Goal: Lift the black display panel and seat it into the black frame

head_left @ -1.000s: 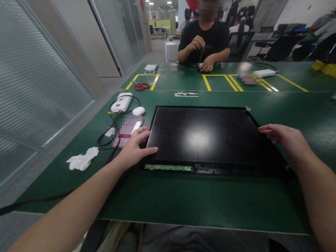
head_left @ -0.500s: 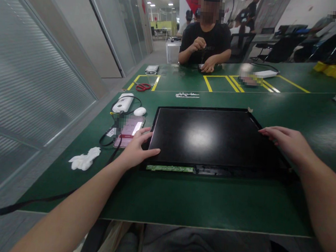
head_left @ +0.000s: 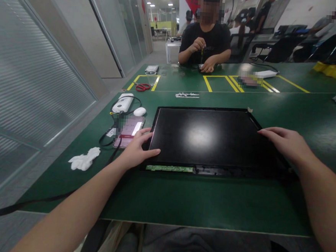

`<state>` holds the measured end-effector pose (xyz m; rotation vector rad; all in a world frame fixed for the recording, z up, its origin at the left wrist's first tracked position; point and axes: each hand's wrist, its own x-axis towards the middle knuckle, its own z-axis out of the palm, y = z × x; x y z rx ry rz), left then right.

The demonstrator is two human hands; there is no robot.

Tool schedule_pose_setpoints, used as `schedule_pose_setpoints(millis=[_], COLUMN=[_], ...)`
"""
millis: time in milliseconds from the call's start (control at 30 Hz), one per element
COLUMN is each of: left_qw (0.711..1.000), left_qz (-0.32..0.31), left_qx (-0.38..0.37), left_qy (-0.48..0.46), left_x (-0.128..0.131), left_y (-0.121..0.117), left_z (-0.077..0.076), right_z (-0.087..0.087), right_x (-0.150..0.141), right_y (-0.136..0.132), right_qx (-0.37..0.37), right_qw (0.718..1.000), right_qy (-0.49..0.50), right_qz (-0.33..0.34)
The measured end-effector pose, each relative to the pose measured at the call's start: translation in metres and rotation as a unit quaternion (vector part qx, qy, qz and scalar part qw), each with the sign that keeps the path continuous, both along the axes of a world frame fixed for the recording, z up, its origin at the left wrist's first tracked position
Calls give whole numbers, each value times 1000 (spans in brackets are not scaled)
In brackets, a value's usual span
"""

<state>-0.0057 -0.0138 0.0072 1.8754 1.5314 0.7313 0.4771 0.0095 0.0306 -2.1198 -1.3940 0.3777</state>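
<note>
A flat black display panel [head_left: 207, 138] lies on the green table, a light glaring on its dark screen. A narrow green circuit board [head_left: 169, 168] runs along the left part of its near edge. My left hand [head_left: 139, 149] rests at the panel's left side, thumb spread over the near left corner and fingers apart against the side edge. At the right edge, my right hand [head_left: 287, 144] has its fingers pressed together on the frame; the thumb is mostly hidden beneath them.
Left of the panel are a phone [head_left: 129, 131], a white power bank [head_left: 122, 103] with black cables, a white mouse-like object [head_left: 139, 111] and crumpled white cloth [head_left: 84, 159]. Red-handled scissors [head_left: 143, 87] and white strips [head_left: 187, 94] lie beyond. A co-worker [head_left: 205, 44] sits opposite, handling a small object.
My right hand's fingers have drawn closer together and shifted slightly at the panel's right edge. My left hand and the panel stay almost still. A person in the background has moved.
</note>
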Motion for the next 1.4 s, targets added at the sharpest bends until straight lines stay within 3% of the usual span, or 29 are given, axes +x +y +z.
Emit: schedule_pose_setpoints(millis=[1400], left_qw=[998], left_qz=[23], left_qx=[48], left_qy=[37], left_x=[5], left_y=[1], left_z=[-9], right_z=[-5], right_x=[4], right_y=[3], right_qx=[-36], right_qw=[998], right_qy=[-46], right_qz=[2])
